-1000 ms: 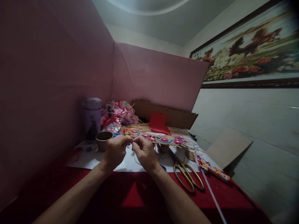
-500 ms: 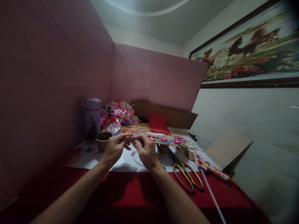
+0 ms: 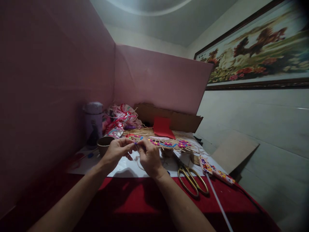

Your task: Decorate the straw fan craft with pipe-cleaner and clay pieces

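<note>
Fingertips of my left hand (image 3: 117, 150) and my right hand (image 3: 151, 158) meet over the white sheet, pinching a small purple piece (image 3: 135, 143) between them. Most of that piece is hidden by the fingers, and its material cannot be made out. Just behind the hands lies a strip of thin sticks (image 3: 170, 144) decorated with pink, yellow and blue flower shapes. A brown cup (image 3: 103, 146) stands left of my left hand. Gold-handled scissors (image 3: 190, 180) rest to the right of my right hand, over the sheet's front edge.
A flower-patterned glue gun (image 3: 217, 172) with a long translucent stick (image 3: 219, 202) lies at right. Behind are a red card (image 3: 163, 127), a cardboard piece (image 3: 173, 118) and a tangled pink pile (image 3: 125, 116). A lilac bottle (image 3: 93, 124) stands by the left pink partition (image 3: 72, 80).
My fingers have closed further over the purple piece, so less of it shows. My right hand has turned slightly inward. The whole view has shifted a little.
</note>
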`<act>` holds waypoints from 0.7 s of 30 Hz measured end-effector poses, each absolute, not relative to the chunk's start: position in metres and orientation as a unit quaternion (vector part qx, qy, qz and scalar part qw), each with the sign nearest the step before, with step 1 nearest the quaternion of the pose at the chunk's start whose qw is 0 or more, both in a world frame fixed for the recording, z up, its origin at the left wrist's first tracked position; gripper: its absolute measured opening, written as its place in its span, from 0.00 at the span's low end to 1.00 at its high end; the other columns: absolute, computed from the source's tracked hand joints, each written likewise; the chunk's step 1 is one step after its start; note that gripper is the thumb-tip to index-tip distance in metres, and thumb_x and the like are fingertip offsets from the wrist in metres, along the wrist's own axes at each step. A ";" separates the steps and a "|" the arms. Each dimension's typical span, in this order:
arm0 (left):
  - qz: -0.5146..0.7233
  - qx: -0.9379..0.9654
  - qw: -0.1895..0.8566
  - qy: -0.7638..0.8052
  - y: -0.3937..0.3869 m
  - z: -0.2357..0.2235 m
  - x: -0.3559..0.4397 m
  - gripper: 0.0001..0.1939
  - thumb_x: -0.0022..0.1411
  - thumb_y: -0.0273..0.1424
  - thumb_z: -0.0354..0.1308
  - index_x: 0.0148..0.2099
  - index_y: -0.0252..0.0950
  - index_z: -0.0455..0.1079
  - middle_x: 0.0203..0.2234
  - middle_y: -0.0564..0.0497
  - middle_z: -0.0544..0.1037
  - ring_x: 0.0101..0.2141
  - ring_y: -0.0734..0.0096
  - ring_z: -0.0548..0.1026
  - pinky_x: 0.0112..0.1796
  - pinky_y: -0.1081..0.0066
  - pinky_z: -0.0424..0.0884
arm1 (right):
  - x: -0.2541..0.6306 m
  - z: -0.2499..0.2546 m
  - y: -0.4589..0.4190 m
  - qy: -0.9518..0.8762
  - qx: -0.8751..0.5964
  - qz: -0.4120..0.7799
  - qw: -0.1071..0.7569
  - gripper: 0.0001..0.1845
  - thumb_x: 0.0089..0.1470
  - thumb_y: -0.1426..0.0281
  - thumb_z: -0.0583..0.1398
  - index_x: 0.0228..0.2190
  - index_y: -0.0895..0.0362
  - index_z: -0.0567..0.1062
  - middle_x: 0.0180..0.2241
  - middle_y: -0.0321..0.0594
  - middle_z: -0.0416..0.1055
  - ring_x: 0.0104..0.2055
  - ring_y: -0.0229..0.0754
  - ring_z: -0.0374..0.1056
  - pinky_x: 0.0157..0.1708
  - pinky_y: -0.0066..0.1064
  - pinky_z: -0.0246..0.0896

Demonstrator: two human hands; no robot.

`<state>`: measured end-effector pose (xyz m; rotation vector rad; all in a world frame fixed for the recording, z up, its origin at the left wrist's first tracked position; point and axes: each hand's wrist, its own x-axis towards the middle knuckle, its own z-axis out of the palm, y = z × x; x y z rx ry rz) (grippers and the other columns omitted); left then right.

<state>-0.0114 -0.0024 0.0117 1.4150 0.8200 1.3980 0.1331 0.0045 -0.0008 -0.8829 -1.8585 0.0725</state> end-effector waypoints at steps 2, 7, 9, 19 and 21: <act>0.567 0.569 0.498 0.328 -0.001 0.010 -0.013 0.11 0.49 0.34 0.64 0.30 0.29 0.72 0.22 0.51 0.74 0.20 0.77 0.68 0.19 0.75 0.70 | 0.133 -0.001 0.005 -0.771 -0.366 0.033 0.520 0.05 0.55 0.74 0.53 0.29 0.56 0.68 0.28 0.37 0.70 0.30 0.39 0.65 0.31 0.27 0.55; 0.586 0.533 0.524 0.313 0.001 0.009 -0.014 0.12 0.47 0.34 0.66 0.30 0.30 0.72 0.21 0.52 0.74 0.18 0.78 0.68 0.19 0.75 0.70 | 0.131 -0.002 0.004 -0.760 -0.367 0.028 0.535 0.05 0.56 0.74 0.53 0.30 0.56 0.68 0.28 0.38 0.70 0.30 0.39 0.65 0.31 0.27 0.55; 0.583 0.517 0.545 0.311 0.002 0.010 -0.014 0.12 0.46 0.33 0.66 0.30 0.30 0.72 0.20 0.51 0.74 0.18 0.78 0.68 0.18 0.77 0.68 | 0.131 -0.003 0.004 -0.762 -0.371 0.005 0.530 0.06 0.55 0.75 0.52 0.29 0.56 0.68 0.28 0.38 0.69 0.30 0.39 0.65 0.31 0.27 0.55; 0.561 0.503 0.575 0.320 0.005 0.008 -0.012 0.12 0.45 0.34 0.67 0.27 0.30 0.71 0.18 0.53 0.72 0.16 0.81 0.66 0.13 0.80 0.61 | 0.129 -0.008 0.004 -0.799 -0.365 -0.062 0.474 0.08 0.55 0.76 0.52 0.32 0.56 0.70 0.31 0.40 0.69 0.34 0.41 0.65 0.35 0.29 0.57; 0.580 0.533 0.512 0.343 0.004 0.008 -0.010 0.14 0.45 0.36 0.66 0.26 0.30 0.70 0.16 0.54 0.70 0.13 0.81 0.63 0.12 0.79 0.60 | 0.129 -0.007 0.002 -0.814 -0.365 -0.077 0.445 0.07 0.53 0.76 0.53 0.32 0.57 0.69 0.32 0.41 0.69 0.35 0.42 0.65 0.36 0.29 0.57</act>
